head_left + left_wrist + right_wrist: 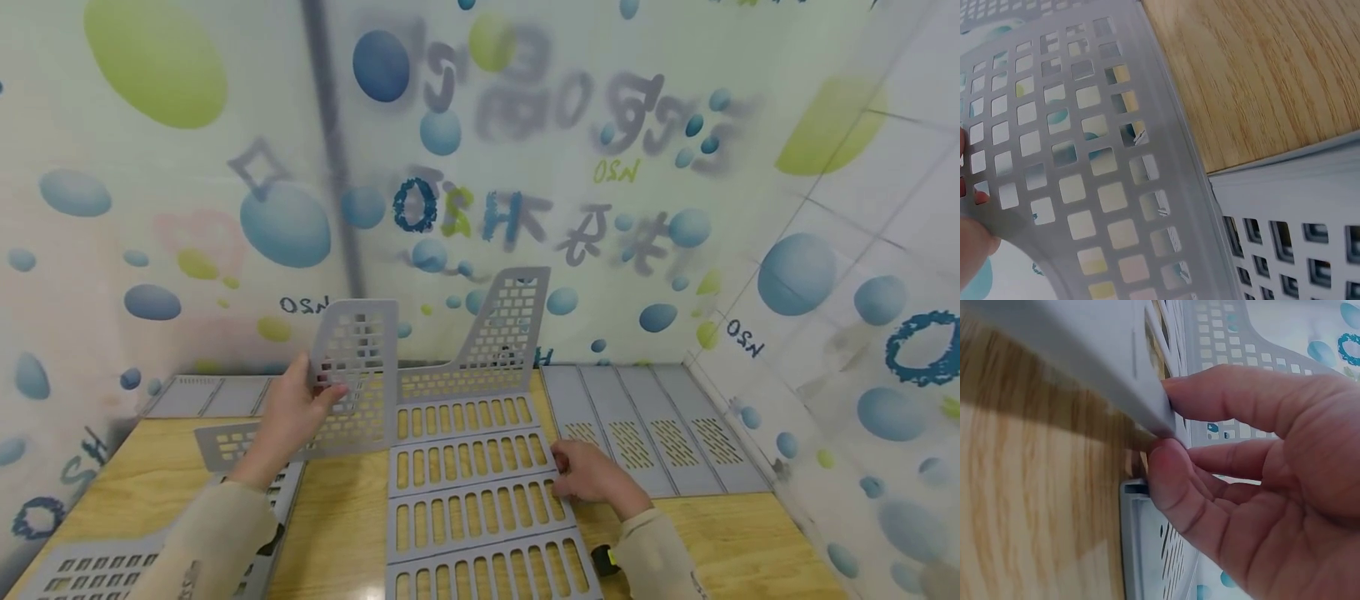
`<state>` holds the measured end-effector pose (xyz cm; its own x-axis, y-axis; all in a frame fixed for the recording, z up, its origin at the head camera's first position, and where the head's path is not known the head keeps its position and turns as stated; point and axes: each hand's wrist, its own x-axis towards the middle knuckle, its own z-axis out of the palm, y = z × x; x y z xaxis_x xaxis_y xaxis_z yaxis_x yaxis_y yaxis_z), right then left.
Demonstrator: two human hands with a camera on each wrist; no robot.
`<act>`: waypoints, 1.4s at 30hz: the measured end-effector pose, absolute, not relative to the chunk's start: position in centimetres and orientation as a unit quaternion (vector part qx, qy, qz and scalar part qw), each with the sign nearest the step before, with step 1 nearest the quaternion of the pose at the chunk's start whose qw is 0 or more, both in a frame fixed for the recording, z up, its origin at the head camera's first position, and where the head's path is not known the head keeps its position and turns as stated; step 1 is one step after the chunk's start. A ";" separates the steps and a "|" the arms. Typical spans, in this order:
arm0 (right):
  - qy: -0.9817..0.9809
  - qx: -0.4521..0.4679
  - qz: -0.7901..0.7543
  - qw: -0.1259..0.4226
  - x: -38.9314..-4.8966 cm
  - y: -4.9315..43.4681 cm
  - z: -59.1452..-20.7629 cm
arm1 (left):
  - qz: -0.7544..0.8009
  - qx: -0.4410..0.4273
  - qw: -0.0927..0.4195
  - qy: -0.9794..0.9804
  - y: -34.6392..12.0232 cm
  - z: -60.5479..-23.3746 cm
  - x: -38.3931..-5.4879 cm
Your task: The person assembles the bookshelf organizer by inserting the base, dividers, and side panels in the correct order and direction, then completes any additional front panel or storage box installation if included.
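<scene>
My left hand [292, 417] grips an upright grey perforated panel [389, 367] with a curved cut-out, thumb on its near face. In the left wrist view, the panel's square holes and straight edge [1169, 119] fill much of the picture. A slotted grey panel [427, 495] extends toward me in several hinged-looking sections. My right hand [596, 477] pinches that panel's right edge between thumb and fingers; the right wrist view shows the edge [1091, 362] up close. At its far end stands a second perforated upright [528, 273], curved like the first.
Grey panels with slanted slots [637, 392] lie at the right back of the wooden table [345, 525]. More grey panels [202, 396] are at the left back, and another perforated piece [93, 550] is front left. A patterned curtain [480, 317] hangs behind.
</scene>
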<state>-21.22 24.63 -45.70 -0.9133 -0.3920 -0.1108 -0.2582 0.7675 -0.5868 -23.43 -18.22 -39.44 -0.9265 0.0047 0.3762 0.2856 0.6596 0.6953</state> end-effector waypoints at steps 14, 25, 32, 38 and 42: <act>0.959 -0.175 -0.213 0.070 -21.2 23.6 -46.1 | -0.423 -0.056 0.057 -0.903 -21.1 -40.2 -23.8; 0.957 -0.143 -0.237 0.093 -21.4 23.9 -45.9 | -0.469 -0.032 0.038 -0.882 -20.6 -40.1 -24.4; 0.955 -0.131 -0.248 0.100 -21.4 24.1 -46.1 | -0.486 -0.026 0.033 -0.873 -20.5 -40.3 -24.2; 0.956 -0.130 -0.245 0.098 -21.4 23.9 -46.0 | -0.475 -0.017 0.059 -0.878 -20.5 -40.6 -24.1; 0.955 -0.124 -0.250 0.097 -21.3 23.7 -46.0 | -0.450 -0.042 0.103 -0.886 -20.0 -40.9 -23.9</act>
